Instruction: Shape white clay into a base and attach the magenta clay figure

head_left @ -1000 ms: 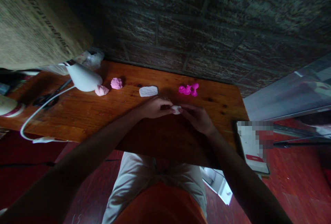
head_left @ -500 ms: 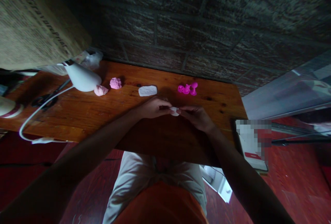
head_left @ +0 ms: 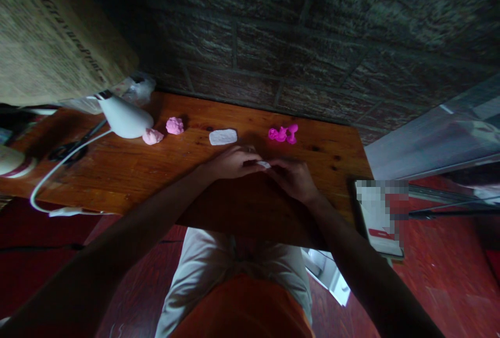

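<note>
My left hand (head_left: 230, 163) and my right hand (head_left: 294, 179) meet over the middle of the wooden table (head_left: 136, 171). Both pinch a small white lump of clay (head_left: 264, 164) between their fingertips; only a sliver of it shows. Beyond my hands lie a flat white clay slab (head_left: 223, 136) and a bright magenta clay shape (head_left: 284, 134). Further left sit a pink clay ball (head_left: 174, 125) and a paler pink lump (head_left: 152, 136).
A white lamp head (head_left: 123, 115) with a white cable (head_left: 50, 179) lies at the table's left, near black scissors (head_left: 72, 146) and crumpled plastic (head_left: 136, 88). A dark brick wall (head_left: 312, 41) backs the table. A book or box (head_left: 380, 221) rests at the right.
My hands have closed tighter together, so the white lump is now mostly hidden between the fingers. Nothing else on the table has moved.
</note>
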Demonstrator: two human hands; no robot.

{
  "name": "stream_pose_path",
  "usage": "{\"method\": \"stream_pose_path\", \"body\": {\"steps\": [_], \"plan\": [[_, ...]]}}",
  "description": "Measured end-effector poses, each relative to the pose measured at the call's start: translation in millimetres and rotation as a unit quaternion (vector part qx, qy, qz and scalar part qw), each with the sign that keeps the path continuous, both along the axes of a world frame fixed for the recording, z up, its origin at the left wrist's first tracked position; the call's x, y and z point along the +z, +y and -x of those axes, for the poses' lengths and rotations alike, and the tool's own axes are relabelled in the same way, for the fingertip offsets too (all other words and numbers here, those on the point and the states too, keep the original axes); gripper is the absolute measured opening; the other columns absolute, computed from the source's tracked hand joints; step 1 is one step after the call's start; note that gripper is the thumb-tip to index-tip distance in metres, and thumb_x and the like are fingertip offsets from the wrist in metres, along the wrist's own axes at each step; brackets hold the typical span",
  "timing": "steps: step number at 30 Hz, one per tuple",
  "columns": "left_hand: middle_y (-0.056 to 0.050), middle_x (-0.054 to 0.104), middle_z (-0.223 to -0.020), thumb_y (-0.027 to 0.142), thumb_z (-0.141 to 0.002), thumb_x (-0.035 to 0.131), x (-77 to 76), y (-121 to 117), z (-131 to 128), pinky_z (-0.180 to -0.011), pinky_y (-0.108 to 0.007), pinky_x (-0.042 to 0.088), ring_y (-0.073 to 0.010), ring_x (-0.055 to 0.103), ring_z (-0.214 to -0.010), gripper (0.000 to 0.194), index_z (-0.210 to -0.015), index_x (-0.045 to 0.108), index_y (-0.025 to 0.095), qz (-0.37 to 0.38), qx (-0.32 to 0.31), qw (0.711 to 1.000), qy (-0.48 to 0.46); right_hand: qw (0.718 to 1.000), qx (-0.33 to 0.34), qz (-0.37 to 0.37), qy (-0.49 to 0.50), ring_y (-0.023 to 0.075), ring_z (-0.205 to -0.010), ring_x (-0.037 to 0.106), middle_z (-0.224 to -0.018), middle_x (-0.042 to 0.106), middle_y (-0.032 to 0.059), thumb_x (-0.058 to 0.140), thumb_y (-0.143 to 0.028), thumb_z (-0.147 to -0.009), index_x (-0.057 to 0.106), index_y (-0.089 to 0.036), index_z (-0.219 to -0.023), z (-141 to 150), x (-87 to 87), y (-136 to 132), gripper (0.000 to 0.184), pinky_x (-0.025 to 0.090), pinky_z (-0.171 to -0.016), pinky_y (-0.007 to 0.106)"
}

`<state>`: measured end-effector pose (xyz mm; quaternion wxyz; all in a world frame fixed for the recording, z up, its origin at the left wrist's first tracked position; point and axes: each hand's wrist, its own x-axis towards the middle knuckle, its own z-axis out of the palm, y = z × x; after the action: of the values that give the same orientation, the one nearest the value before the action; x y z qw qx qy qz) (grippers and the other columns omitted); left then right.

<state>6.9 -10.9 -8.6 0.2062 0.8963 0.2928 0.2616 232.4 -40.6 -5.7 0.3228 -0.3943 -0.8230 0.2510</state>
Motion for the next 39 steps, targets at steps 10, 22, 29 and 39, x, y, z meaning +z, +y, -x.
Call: {"method": "stream_pose_path", "body": {"steps": [10, 22, 29, 39], "plan": [[-0.005, 0.072, -0.088, 0.038, -0.101, 0.046, -1.0, -1.8, 1.3, -0.078, -0.023, 0.048, -0.0146, 0.066, -0.084, 0.035, -0.097, 0.075, 0.020, -0.030, -0.027, 0.999, 0.010, 0.999, 0.007, 0.024, 0.034, 0.0161, -0.076, 0.069, -0.092, 0.076, 0.0039, 0.070, -0.033, -0.087, 0.076, -0.024, -0.099, 1.7, 0.4, -2.6, 0.017, 0.053, -0.070, 0.026], [0.000, 0.060, -0.065, 0.052, -0.093, 0.053, -3.0, 0.3, -3.7, -0.053, -0.021, 0.035, -0.0099, 0.050, -0.058, 0.044, -0.085, 0.070, 0.012, 0.164, 0.007, 0.983, -0.077, 0.946, -0.071, 0.199, 0.246, 0.0201, -0.093, 0.072, -0.100, 0.079, 0.0021, 0.076, -0.046, -0.078, 0.079, -0.025, -0.095, 10.0, -2.4, 1.5, 0.027, 0.056, -0.091, 0.036], [-0.001, 0.064, -0.064, 0.049, -0.093, 0.055, -1.8, -0.8, -5.1, -0.051, -0.021, 0.031, -0.0089, 0.048, -0.054, 0.043, -0.083, 0.072, 0.011, 0.155, 0.011, 0.987, -0.045, 0.932, -0.075, 0.231, 0.271, 0.0198, -0.095, 0.071, -0.100, 0.078, 0.0014, 0.078, -0.046, -0.075, 0.078, -0.025, -0.095, 14.6, -3.7, 2.2, 0.030, 0.054, -0.093, 0.036], [-0.001, 0.058, -0.064, 0.043, -0.095, 0.051, 1.8, -2.7, -2.4, -0.055, -0.021, 0.037, -0.0103, 0.053, -0.058, 0.039, -0.075, 0.067, 0.014, 0.084, -0.020, 0.996, -0.038, 0.946, -0.035, 0.253, 0.198, 0.0185, -0.088, 0.072, -0.096, 0.079, -0.0004, 0.075, -0.049, -0.077, 0.079, -0.026, -0.094, 11.6, -0.1, 2.7, 0.029, 0.055, -0.084, 0.031]]}}
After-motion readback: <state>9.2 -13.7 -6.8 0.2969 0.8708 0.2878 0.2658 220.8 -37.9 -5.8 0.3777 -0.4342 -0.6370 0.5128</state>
